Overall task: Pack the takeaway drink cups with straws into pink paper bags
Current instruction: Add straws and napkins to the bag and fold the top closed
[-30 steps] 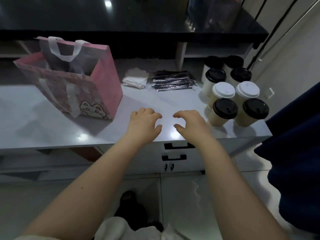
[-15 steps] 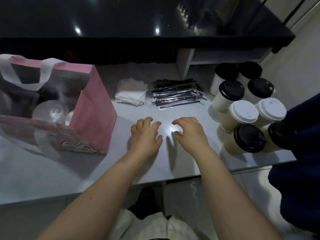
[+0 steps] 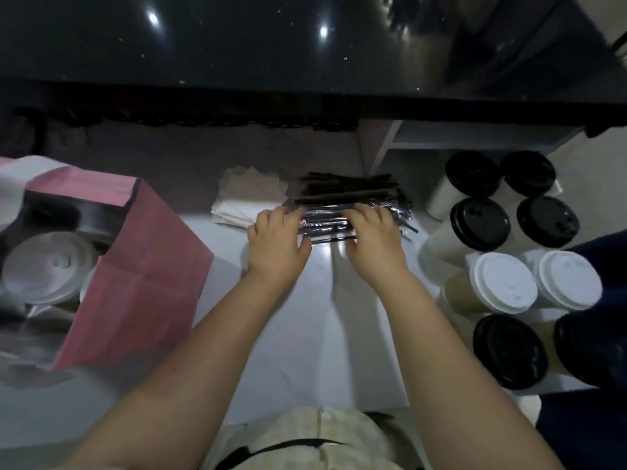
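Left hand [image 3: 276, 245], right hand [image 3: 375, 247], each grip curled round straws [image 3: 325, 222], bag [image 3: 146, 266] left, cups [image 3: 502, 283] right-edge

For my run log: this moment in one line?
stage: straws | left hand: on straw pile | right hand: same | grip: unclear | pink bag: white-lidded cup inside

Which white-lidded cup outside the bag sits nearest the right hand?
The inner white-lidded cup, just right of the right hand on the straws; the outer white-lidded cup stands farther right.
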A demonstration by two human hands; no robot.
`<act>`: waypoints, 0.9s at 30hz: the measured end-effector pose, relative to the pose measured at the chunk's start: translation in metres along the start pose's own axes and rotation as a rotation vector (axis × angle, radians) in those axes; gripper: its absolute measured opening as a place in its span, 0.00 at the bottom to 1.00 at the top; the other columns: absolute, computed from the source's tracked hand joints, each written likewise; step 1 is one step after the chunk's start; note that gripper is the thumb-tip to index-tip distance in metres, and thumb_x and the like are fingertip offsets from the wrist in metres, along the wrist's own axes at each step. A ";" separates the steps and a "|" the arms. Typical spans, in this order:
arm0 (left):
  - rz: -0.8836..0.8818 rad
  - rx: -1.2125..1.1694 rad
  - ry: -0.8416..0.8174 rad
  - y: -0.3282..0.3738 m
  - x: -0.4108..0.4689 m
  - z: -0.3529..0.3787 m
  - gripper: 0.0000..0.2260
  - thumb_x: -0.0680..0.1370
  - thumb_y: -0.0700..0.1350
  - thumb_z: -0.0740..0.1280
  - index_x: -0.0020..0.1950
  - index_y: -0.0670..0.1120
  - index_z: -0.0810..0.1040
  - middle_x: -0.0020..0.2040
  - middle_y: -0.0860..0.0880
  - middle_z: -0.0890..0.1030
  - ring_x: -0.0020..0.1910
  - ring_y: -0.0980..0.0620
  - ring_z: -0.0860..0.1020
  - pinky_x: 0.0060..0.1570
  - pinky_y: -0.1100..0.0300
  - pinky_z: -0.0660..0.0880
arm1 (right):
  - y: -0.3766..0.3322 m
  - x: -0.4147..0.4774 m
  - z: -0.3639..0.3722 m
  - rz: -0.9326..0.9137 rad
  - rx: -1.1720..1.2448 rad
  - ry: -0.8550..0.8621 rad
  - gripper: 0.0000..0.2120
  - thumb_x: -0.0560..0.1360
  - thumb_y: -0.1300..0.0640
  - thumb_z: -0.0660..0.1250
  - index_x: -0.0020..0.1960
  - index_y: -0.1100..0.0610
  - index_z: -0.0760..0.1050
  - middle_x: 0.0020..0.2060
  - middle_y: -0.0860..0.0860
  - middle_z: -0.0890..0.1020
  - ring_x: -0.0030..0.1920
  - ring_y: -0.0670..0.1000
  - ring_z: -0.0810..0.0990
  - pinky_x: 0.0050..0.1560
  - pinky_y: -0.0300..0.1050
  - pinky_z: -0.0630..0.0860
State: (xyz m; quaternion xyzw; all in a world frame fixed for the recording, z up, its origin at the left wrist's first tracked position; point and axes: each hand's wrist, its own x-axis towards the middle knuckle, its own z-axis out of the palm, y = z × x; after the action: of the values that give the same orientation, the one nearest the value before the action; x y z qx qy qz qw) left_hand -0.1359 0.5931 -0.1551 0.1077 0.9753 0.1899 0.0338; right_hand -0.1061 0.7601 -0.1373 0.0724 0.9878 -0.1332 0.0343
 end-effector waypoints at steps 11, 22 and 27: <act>-0.002 0.010 0.061 -0.001 0.046 -0.004 0.18 0.75 0.50 0.66 0.64 0.51 0.76 0.60 0.49 0.77 0.61 0.42 0.68 0.59 0.48 0.65 | 0.006 0.069 0.003 0.004 -0.108 -0.158 0.30 0.73 0.51 0.71 0.72 0.48 0.66 0.73 0.54 0.64 0.74 0.64 0.50 0.71 0.62 0.50; -0.025 -0.012 0.085 -0.008 0.048 -0.016 0.19 0.75 0.49 0.68 0.66 0.49 0.76 0.59 0.47 0.77 0.62 0.41 0.68 0.60 0.48 0.65 | 0.008 0.083 0.008 0.008 0.036 -0.005 0.09 0.69 0.51 0.75 0.50 0.49 0.83 0.57 0.52 0.78 0.64 0.60 0.63 0.55 0.52 0.56; -0.019 -0.053 0.149 -0.004 0.039 -0.028 0.19 0.75 0.47 0.68 0.66 0.48 0.76 0.62 0.47 0.76 0.65 0.42 0.67 0.62 0.48 0.63 | 0.006 0.077 -0.003 -0.007 0.063 0.075 0.07 0.73 0.52 0.72 0.50 0.51 0.83 0.52 0.53 0.79 0.58 0.60 0.67 0.52 0.50 0.56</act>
State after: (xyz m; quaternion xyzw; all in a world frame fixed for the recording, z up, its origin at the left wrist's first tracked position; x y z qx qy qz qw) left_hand -0.1773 0.5882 -0.1317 0.0831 0.9708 0.2226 -0.0343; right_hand -0.1817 0.7769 -0.1424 0.0752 0.9840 -0.1617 -0.0057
